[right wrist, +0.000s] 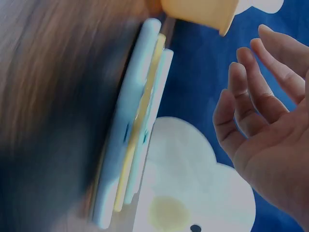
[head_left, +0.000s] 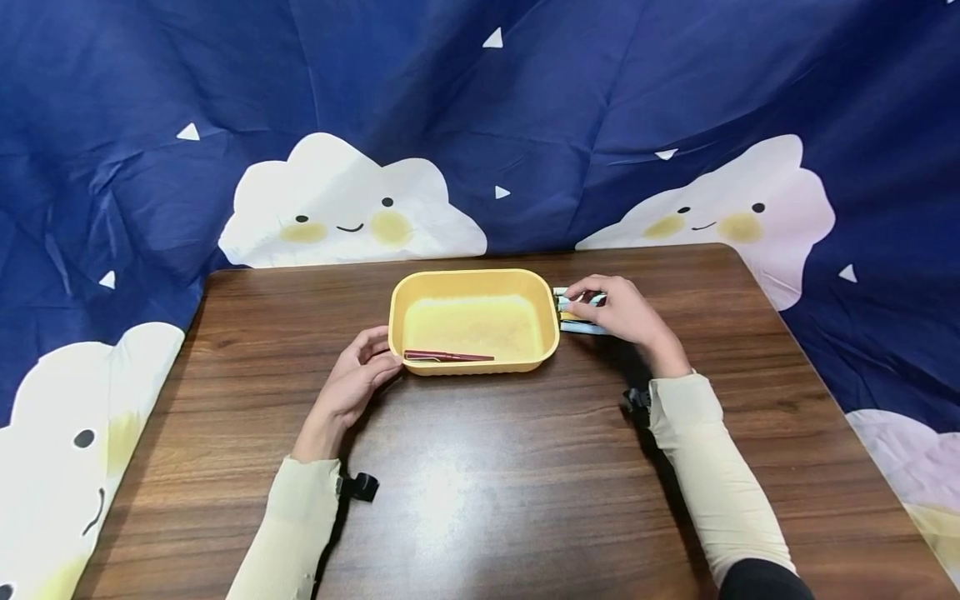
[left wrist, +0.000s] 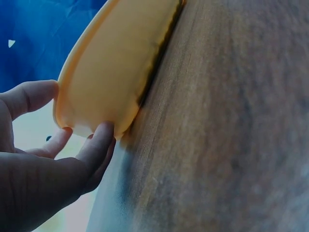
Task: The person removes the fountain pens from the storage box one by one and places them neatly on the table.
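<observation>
Nearest, the two pale sleeves (head_left: 303,508) with black wrist devices (head_left: 363,487) lie on the near side of the yellow tray (head_left: 480,321), over bare brown desk (head_left: 540,475). The left hand (head_left: 358,377) touches the outside of the tray's left end and near-left corner, its grip spread along the wall. Inside the tray, a dark red pen (head_left: 453,357) lies along the near wall, which stands between it and the person. Just right of the tray, several slim pens (right wrist: 136,133), blue, yellow and pale, lie side by side; the right hand (head_left: 621,310) hangs over them, partly hiding them, its grip loosely parted and holding nothing. Beyond the tray hangs a blue cloth (head_left: 540,100) with smiling clouds (head_left: 352,200).
</observation>
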`<state>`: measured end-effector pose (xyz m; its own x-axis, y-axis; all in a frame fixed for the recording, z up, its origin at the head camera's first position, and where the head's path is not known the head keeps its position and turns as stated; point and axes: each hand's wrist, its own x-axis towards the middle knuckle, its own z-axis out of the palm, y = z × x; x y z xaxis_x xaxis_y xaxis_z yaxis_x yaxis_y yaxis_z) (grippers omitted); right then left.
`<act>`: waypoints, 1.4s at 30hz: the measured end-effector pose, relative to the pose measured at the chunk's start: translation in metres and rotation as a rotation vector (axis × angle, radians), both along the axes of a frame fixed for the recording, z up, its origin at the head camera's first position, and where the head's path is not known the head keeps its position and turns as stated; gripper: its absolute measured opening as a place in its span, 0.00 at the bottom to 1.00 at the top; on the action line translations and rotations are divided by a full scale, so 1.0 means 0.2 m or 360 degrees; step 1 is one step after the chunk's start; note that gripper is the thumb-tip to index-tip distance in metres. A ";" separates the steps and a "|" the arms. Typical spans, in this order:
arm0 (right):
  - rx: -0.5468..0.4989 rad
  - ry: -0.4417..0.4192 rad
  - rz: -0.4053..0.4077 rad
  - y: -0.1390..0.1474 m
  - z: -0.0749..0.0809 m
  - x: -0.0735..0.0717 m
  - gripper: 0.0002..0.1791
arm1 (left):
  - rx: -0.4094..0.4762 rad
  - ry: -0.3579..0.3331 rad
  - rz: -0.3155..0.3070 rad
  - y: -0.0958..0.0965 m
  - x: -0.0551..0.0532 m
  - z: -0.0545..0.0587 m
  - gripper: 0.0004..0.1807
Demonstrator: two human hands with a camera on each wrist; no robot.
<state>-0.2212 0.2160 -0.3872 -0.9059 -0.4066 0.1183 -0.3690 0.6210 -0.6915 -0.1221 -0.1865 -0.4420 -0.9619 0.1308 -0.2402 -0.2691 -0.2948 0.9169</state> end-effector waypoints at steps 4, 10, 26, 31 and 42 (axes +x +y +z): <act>-0.0060 -0.0024 0.0019 -0.06 0.01 0.01 0.09 | 0.0013 0.0003 0.0007 0.00 0.00 -0.01 0.35; -0.0152 -0.0023 0.0104 -0.13 0.00 0.01 0.10 | 0.0009 0.0013 0.0010 0.00 0.00 -0.01 0.35; -0.0324 -0.0134 0.0241 -0.36 -0.03 0.03 0.10 | 0.0021 -0.0001 0.0085 0.00 -0.01 0.00 0.30; -0.0313 -0.0145 0.0334 -0.43 -0.03 0.03 0.12 | 0.0027 -0.0017 0.0087 0.00 -0.01 -0.01 0.30; -0.0173 -0.0296 0.0452 -0.61 -0.07 0.04 0.14 | 0.0041 -0.0029 0.0082 0.01 -0.01 -0.01 0.30</act>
